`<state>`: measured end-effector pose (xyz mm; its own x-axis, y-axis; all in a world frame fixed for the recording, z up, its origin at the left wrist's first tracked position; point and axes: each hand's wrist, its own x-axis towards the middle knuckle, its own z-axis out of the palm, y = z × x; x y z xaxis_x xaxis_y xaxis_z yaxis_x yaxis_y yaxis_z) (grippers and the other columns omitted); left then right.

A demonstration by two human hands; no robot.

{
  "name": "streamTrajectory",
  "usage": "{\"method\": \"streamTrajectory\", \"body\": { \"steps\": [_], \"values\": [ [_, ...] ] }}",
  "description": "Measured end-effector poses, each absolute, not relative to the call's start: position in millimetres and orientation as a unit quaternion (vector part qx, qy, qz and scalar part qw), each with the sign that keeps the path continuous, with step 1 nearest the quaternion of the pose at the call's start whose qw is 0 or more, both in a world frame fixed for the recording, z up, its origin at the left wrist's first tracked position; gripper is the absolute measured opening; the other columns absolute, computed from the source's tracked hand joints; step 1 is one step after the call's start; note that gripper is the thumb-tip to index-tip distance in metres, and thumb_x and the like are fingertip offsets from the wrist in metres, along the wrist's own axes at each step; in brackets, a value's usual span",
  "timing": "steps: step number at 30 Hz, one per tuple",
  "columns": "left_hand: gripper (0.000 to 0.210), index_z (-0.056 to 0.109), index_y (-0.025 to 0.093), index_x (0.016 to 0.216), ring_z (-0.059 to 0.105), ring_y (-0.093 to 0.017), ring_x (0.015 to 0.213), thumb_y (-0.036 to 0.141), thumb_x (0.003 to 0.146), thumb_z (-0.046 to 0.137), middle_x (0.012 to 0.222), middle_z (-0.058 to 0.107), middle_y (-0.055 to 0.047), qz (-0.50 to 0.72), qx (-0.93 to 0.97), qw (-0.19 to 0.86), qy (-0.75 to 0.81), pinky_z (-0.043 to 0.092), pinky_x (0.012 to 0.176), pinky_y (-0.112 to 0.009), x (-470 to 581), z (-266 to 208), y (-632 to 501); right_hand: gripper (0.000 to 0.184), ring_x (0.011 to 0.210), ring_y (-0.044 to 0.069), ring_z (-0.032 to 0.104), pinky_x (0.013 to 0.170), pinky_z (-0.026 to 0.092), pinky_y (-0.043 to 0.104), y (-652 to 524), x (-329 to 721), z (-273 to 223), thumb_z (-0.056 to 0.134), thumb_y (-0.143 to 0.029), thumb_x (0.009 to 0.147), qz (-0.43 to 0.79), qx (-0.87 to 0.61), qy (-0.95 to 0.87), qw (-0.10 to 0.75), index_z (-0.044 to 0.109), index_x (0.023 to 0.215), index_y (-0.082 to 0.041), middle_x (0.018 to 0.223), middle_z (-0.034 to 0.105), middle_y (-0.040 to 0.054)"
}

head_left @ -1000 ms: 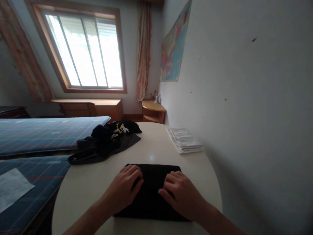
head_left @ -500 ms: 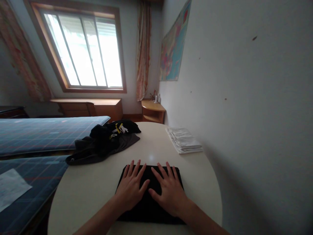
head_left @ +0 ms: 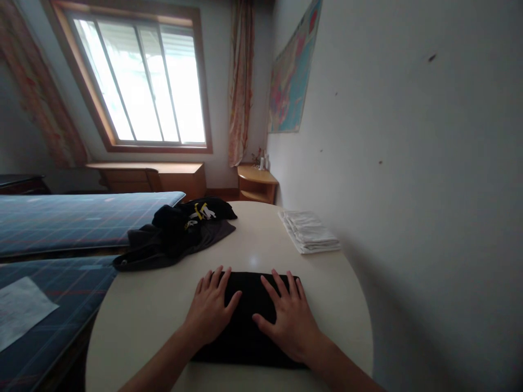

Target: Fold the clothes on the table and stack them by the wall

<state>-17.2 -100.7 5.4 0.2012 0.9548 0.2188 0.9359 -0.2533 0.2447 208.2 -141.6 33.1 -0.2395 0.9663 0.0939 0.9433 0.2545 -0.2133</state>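
A flat black rectangle of what looks like folded cloth (head_left: 249, 326) lies on the round cream table (head_left: 131, 326) in front of me. My left hand (head_left: 210, 313) rests over its left edge, fingers spread and pointing away from me. Over the right part lies my right hand (head_left: 292, 318), also open, with its thumb reaching toward the middle. Neither hand grips anything. The cloth's side edges are partly hidden under my palms.
Dark crumpled clothes (head_left: 180, 234) lie at the table's far left. A folded white cloth (head_left: 309, 233) sits at the far right beside the wall (head_left: 429, 218). Blue checked mattresses (head_left: 81, 220) stand to the left, with a paper sheet (head_left: 24, 310) on the nearer one.
My hands have moved apart, the left one outward to the left and the right one slightly to the right. The black cloth stays flat beneath them. The view has shifted a little.
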Motion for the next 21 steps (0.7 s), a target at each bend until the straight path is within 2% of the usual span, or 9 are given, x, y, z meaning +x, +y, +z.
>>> {"method": "streamTrajectory", "body": {
  "steps": [6, 10, 13, 18, 21],
  "values": [
    [0.063, 0.045, 0.017, 0.148, 0.039, -0.035, 0.139, 0.05, 0.095, 0.048, 0.153, 0.044, -0.014, 0.196, 0.774, 0.035, 0.602, 0.031, 0.114, -0.052, -17, 5, -100, 0.085, 0.148, 0.044, 0.012, 0.116, 0.014, 0.065, -142, 208, 31, 0.044, -0.078, 0.085, 0.044, -0.602, -0.79, 0.104, 0.03, 0.156, -0.032, 0.163, 0.025, 0.0082],
    [0.059, 0.048, 0.016, 0.144, 0.044, -0.032, 0.135, 0.047, 0.095, 0.047, 0.149, 0.047, -0.014, 0.223, 0.762, 0.044, 0.607, 0.035, 0.112, -0.048, -22, 5, -96, 0.087, 0.147, 0.043, 0.017, 0.116, 0.013, 0.064, -141, 207, 39, 0.043, -0.082, 0.083, 0.056, -0.601, -0.79, 0.107, 0.04, 0.152, -0.028, 0.157, 0.036, 0.0106],
    [0.057, 0.051, 0.013, 0.14, 0.048, -0.032, 0.131, 0.046, 0.094, 0.047, 0.142, 0.054, -0.016, 0.243, 0.744, 0.052, 0.62, 0.037, 0.11, -0.048, -29, 2, -90, 0.079, 0.144, 0.041, 0.026, 0.117, 0.014, 0.061, -132, 204, 50, 0.037, -0.08, 0.088, 0.068, -0.605, -0.785, 0.116, 0.052, 0.143, -0.025, 0.147, 0.05, 0.012],
    [0.05, 0.056, 0.008, 0.133, 0.053, -0.031, 0.123, 0.032, 0.089, 0.047, 0.128, 0.063, -0.015, 0.28, 0.723, 0.098, 0.624, 0.039, 0.108, -0.048, -45, -3, -74, 0.059, 0.128, 0.033, 0.05, 0.113, 0.027, 0.053, -97, 193, 67, 0.04, -0.061, 0.097, 0.072, -0.595, -0.789, 0.133, 0.061, 0.13, -0.017, 0.132, 0.061, 0.0169],
    [0.051, 0.058, 0.008, 0.128, 0.055, -0.029, 0.122, 0.023, 0.08, 0.049, 0.127, 0.063, -0.016, 0.328, 0.707, 0.16, 0.606, 0.04, 0.11, -0.046, -51, -2, -69, 0.059, 0.119, 0.03, 0.058, 0.105, 0.039, 0.043, -75, 187, 72, 0.045, -0.062, 0.094, 0.145, -0.558, -0.809, 0.117, 0.064, 0.127, -0.016, 0.127, 0.065, 0.015]
  ]
}}
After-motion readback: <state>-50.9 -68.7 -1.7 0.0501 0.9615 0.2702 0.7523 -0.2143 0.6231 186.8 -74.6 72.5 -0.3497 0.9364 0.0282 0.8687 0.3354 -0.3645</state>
